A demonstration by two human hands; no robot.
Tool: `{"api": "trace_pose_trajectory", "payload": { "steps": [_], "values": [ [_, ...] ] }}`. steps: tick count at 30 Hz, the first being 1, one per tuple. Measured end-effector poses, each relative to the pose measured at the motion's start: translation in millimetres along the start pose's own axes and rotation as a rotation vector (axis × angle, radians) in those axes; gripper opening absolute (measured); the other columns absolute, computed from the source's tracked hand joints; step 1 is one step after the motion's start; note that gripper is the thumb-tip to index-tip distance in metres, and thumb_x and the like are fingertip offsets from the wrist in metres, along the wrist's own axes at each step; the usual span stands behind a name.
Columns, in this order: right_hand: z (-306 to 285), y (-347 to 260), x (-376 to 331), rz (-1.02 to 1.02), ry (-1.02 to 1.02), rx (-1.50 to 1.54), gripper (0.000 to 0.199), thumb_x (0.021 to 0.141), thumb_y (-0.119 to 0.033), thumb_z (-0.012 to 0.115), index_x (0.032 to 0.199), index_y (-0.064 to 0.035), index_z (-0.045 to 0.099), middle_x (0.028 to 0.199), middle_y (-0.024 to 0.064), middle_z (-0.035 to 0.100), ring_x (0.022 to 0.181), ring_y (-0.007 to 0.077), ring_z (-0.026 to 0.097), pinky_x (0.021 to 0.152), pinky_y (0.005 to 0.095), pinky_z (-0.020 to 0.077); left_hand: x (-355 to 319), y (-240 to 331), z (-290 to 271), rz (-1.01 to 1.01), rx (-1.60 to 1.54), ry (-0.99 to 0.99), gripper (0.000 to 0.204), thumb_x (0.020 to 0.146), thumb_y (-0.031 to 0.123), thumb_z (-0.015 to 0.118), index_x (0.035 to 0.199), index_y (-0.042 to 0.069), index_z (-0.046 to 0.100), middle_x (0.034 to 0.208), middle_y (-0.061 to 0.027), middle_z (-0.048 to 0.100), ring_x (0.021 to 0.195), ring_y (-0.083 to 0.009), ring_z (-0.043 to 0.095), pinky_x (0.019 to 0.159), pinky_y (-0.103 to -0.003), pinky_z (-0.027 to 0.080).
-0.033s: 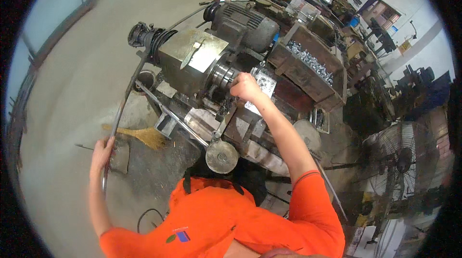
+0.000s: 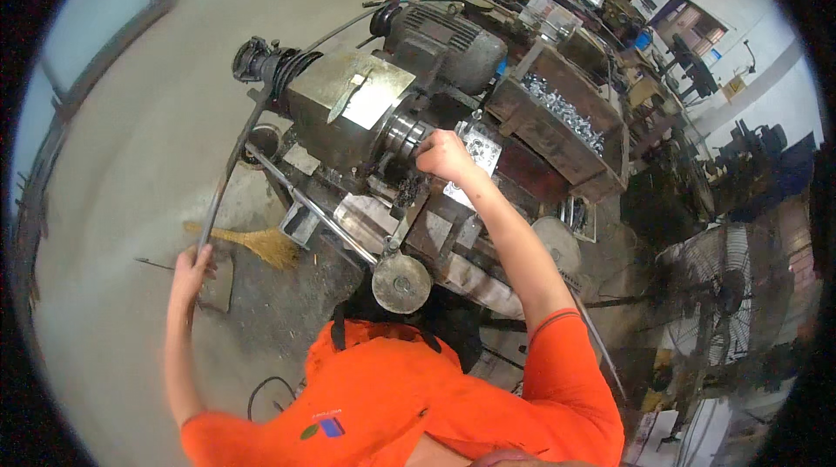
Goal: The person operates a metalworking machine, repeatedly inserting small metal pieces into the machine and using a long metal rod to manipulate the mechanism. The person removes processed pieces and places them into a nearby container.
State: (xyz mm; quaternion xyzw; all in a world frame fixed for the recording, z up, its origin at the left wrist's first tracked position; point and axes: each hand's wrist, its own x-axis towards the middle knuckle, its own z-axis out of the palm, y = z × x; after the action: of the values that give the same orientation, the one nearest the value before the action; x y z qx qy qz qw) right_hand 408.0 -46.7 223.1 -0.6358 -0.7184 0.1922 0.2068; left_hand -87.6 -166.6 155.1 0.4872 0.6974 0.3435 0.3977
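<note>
At R fingertips sits the spindle point(image 2: 405, 136), just L of them; R hand point(image 2: 442, 156) is bunched, fingers bent in, can't tell if they grip a small part. L hand point(image 2: 193, 271) is curled round the rod point(image 2: 218, 201), which slants up & away from those fingers. Nr side of R fingers: round disc point(image 2: 401, 282). Just past L fingers: broom point(image 2: 266, 246). Beyond R fingers: motor point(image 2: 446, 49); off to their R, bin point(image 2: 531, 130) w/ metal bits point(image 2: 564, 111).
</note>
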Motion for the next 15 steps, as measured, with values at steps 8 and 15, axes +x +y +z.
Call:
{"api": "trace_pose_trajectory", "payload": {
  "steps": [8, 15],
  "values": [
    [4, 9, 11, -0.081, 0.121, -0.017, 0.026, 0.054, -0.02, 0.059, 0.054, 0.0057, 0.055, 0.058, 0.026, 0.051, 0.055, 0.0344, 0.058, 0.056, 0.0398, 0.0462, 19, 15, 12, 0.181, 0.959, 0.132, 0.027, 0.072, 0.024, 0.062, 0.079, -0.002, 0.059, 0.08, -0.0223, 0.061, 0.076, -0.04, 0.059, 0.069, -0.048, 0.047],
    [6, 8, 9, 0.014, 0.235, 0.005, 0.028, 0.055, -0.022, 0.057, 0.052, 0.005, 0.051, 0.053, 0.0236, 0.048, 0.051, 0.0351, 0.053, 0.053, 0.0402, 0.0423, 147, -28, -109, 0.705, 1.328, 0.42, 0.006, 0.067, 0.01, 0.059, 0.066, 0.006, 0.055, 0.066, -0.0144, 0.058, 0.062, -0.031, 0.059, 0.057, -0.042, 0.047]
  ]
}}
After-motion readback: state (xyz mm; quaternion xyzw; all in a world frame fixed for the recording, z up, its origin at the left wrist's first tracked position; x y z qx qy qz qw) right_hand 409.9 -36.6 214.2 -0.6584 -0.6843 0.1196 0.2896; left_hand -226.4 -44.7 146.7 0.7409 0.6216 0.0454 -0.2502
